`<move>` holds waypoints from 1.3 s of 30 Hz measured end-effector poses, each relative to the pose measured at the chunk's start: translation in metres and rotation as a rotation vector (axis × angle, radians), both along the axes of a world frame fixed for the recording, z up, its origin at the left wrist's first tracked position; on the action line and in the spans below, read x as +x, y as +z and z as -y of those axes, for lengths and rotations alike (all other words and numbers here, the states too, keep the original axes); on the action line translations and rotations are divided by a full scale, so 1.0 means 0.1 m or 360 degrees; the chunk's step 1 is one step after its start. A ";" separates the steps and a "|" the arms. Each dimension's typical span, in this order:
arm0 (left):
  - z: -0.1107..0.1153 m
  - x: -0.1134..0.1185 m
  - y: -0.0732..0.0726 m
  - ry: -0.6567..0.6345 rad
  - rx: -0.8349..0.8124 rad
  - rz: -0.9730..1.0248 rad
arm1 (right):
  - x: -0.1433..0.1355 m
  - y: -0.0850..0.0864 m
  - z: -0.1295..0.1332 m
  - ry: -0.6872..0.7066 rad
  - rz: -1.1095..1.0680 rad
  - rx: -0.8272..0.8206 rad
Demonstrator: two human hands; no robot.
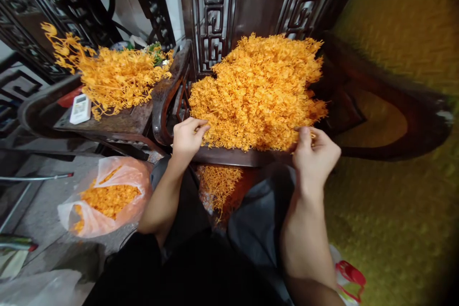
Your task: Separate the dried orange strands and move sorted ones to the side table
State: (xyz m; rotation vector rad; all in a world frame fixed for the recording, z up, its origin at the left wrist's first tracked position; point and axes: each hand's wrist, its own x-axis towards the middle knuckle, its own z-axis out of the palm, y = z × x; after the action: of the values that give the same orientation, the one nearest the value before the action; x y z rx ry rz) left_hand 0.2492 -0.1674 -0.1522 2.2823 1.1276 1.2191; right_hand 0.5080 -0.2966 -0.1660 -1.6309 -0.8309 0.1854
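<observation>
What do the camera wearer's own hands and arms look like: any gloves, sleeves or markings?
The left hand and right hand are both ungloved, and neither forearm is covered by a sleeve. I can see no watch, bracelet or marking on either. The clothing over the torso is plain black.

Text: none legible | white remote control (81, 109): markings too small to read

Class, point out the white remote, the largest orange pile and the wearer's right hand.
White remote (81, 109), head view: front face.
Largest orange pile (256, 95), head view: its middle.
Right hand (316, 157), head view: its back.
</observation>
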 end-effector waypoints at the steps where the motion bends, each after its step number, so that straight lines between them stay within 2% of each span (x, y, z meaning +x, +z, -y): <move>1: 0.00 0.01 0.01 -0.0029 -0.0056 0.0083 | -0.02 0.01 0.00 0.0135 -0.0229 0.0027; 3: 0.01 0.06 0.01 -0.0139 -0.0167 0.0188 | -0.15 0.02 -0.03 0.0486 -0.0740 0.0134; 5: 0.05 0.13 -0.01 -0.0210 -0.0253 0.0234 | -0.31 0.03 -0.08 0.0810 -0.1089 0.0172; 7: 0.07 0.18 -0.04 -0.0244 -0.0322 0.0278 | -0.42 0.04 -0.12 0.0974 -0.1317 0.0158; 11: 0.07 0.19 -0.11 -0.0338 -0.0475 0.0401 | -0.43 0.05 -0.12 0.1122 -0.1541 0.0168; 17: 0.08 0.21 -0.10 -0.0454 -0.0788 0.0596 | -0.40 0.05 -0.10 0.1210 -0.1544 0.0211; 21: 0.10 0.23 -0.12 -0.0459 -0.0809 0.0600 | -0.49 0.07 -0.14 0.1151 -0.1465 0.0275; 25: 0.14 0.26 -0.14 -0.0391 -0.0691 0.0517 | -0.61 0.08 -0.17 0.1099 -0.1283 0.0335; 28: 0.19 0.30 -0.11 -0.0320 -0.0584 0.0450 | -0.72 0.11 -0.14 0.1041 -0.0701 0.0182; 31: 0.25 0.35 -0.08 -0.0263 -0.0516 0.0411 | -0.85 0.12 -0.11 0.0860 0.0019 0.0081; 33: 0.29 0.37 -0.06 -0.0250 -0.0548 0.0434 | -0.93 0.08 -0.13 0.0712 0.0281 0.0078; 36: 0.34 0.38 -0.04 -0.0301 -0.0587 0.0422 | -0.99 0.00 -0.19 0.0565 0.0359 0.0046; 39: 0.35 0.36 0.01 -0.0418 -0.0468 0.0288 | -0.97 -0.05 -0.24 0.0497 0.0279 0.0065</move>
State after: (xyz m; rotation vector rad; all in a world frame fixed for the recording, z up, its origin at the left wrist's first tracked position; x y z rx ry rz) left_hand 0.2852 -0.2025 -0.1510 1.9815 0.8473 1.0553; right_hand 0.4114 -0.2724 -0.1715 -1.4871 -1.2163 0.2445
